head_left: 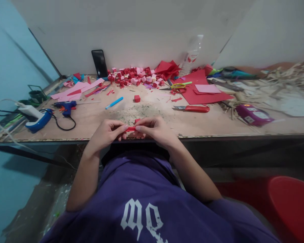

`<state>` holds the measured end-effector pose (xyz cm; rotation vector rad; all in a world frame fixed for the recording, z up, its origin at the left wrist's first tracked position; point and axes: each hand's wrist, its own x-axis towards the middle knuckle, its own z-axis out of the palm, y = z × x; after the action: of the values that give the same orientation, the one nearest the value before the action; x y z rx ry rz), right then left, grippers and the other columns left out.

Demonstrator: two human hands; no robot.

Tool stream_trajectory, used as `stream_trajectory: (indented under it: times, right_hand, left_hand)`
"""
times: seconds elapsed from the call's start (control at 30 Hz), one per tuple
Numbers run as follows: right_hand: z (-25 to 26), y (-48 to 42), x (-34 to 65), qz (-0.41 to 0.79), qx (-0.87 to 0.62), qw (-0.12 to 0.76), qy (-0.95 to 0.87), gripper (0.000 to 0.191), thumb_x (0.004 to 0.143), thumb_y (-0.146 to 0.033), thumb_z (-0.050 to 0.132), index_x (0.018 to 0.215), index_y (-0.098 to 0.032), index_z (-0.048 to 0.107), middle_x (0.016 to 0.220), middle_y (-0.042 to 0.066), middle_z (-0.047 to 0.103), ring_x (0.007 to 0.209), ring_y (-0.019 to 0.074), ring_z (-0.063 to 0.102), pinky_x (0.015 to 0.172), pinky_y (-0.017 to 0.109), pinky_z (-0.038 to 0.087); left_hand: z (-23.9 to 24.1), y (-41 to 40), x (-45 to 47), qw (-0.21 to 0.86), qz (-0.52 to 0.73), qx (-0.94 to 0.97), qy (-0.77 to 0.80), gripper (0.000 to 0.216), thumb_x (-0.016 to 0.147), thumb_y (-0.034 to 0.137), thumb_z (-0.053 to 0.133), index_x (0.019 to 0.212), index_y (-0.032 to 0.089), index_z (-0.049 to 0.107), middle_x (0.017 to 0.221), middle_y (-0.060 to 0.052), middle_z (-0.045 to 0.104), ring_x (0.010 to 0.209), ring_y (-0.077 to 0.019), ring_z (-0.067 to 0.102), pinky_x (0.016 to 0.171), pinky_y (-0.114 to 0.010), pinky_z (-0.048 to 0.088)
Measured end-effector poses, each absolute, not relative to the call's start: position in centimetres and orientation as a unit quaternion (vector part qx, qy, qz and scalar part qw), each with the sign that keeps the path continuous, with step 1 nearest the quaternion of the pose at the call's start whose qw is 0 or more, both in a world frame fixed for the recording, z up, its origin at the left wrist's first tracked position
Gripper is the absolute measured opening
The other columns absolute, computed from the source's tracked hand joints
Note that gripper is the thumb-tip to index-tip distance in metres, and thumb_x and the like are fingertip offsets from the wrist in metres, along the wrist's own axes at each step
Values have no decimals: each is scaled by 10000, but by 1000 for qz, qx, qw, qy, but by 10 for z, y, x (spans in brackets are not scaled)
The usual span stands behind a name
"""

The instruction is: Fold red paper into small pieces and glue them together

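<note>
Desk (205, 125), right of the right hand (153, 130): bare front strip, along which we can slide as far as the purple box (254, 114). Beyond this strip: one red-handled knife (196, 108), lying crosswise, blade toward the middle. Ahead of our hands: two red cubes, one (137, 98) well forward, one (137, 120) just beside our fingers. Between forward cube and knife: open lane. Ahead of the left hand (107, 134): one slanted blue pen (114, 103). Left: glue gun (66, 107), looped cord (68, 129). Rear: heaped paper cubes (134, 77), barring our reach to the wall (142, 33).
</note>
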<state>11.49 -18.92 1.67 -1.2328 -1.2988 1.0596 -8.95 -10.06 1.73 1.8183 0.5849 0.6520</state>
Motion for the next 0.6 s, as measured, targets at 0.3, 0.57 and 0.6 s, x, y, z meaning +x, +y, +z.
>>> stream_trajectory:
  times: [0.3,0.57,0.6]
  right_hand:
    - [19,-190,115,450,-523,482,-540,273,840,-389,785,778,-123,777,780,97,799,635,144,705,609,250,514]
    - [16,-190,115,441,-527,501,-526,246,836,-363,768,759,-130,765,741,89,788,603,138,691,581,245,506]
    - [17,-190,115,439,-527,499,-529,247,837,-364,766,759,-129,768,739,89,787,603,138,690,576,243,502]
  left_hand:
    - [13,-101,-90,507,293,770,252,266,936,334,678,767,149,764,676,-24,710,591,-99,603,569,-188,484]
    - [9,-102,-87,455,313,788,273,242,935,285,662,747,160,752,649,-13,703,561,-99,618,546,-186,480]
    - [9,-102,-88,450,311,793,270,249,937,295,663,747,160,750,654,-15,706,570,-104,624,554,-190,485]
